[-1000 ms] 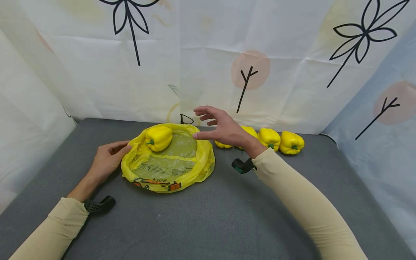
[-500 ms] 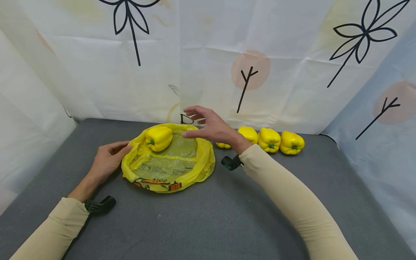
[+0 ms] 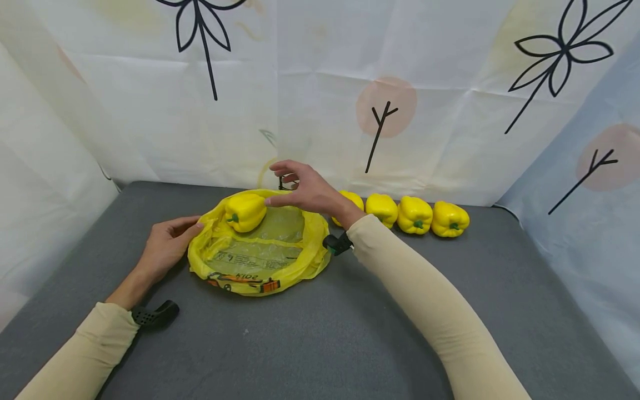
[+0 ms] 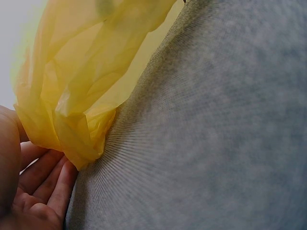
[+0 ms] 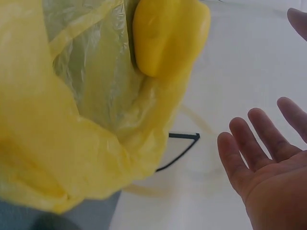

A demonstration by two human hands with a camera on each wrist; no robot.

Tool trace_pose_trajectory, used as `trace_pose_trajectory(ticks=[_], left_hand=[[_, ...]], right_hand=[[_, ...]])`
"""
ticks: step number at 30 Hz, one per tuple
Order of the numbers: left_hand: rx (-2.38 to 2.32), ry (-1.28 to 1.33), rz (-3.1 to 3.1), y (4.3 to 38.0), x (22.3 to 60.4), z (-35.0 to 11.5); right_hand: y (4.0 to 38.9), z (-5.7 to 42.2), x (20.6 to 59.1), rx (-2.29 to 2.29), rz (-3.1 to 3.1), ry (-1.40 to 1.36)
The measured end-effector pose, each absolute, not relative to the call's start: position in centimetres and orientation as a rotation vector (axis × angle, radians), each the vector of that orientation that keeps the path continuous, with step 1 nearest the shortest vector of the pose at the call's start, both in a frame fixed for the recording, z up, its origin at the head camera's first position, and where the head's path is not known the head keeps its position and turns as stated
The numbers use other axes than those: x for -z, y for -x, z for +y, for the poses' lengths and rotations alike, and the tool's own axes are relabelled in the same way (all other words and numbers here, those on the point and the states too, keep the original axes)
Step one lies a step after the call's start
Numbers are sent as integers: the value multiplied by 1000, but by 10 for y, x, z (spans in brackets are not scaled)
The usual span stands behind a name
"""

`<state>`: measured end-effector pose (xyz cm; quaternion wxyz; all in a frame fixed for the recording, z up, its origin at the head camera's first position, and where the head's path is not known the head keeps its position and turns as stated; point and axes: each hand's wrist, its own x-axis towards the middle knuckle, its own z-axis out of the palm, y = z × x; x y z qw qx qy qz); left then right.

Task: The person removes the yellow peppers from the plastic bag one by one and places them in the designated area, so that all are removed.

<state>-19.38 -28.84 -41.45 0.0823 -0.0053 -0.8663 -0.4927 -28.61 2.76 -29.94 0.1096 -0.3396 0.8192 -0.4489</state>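
A yellow plastic bag (image 3: pixel 310 244) lies on the grey table with its mouth spread wide and its edge rolled down. Inside, at the far left, rests a yellow bell pepper (image 3: pixel 245 213) with a green stem. My left hand (image 3: pixel 167 247) pinches the bag's left edge; in the left wrist view the fingers (image 4: pixel 45 175) sit behind the bunched plastic. Above the bag's far right part my right hand (image 3: pixel 310 189) hovers with nothing in it, thumb near the pepper in the head view. Its fingers (image 5: pixel 261 136) are spread and loosely bent in the right wrist view.
Several more yellow bell peppers (image 3: pixel 415 215) stand in a row right of the bag, near the table's back edge; my right wrist partly overlaps the leftmost. A white printed cloth (image 3: pixel 320 111) hangs behind the grey table (image 3: pixel 320 344) and at both sides.
My right hand has moved left from beside the bag's right edge to above it, uncovering more of the pepper row. The left hand, bag and peppers have stayed in place.
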Motion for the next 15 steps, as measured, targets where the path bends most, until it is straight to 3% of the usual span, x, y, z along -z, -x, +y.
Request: trace_pose_trajectory(ticks=[15], left_hand=[[1474,48,-2592,194,415,-290]], right_hand=[[292,-4,325,1344,2327,858]])
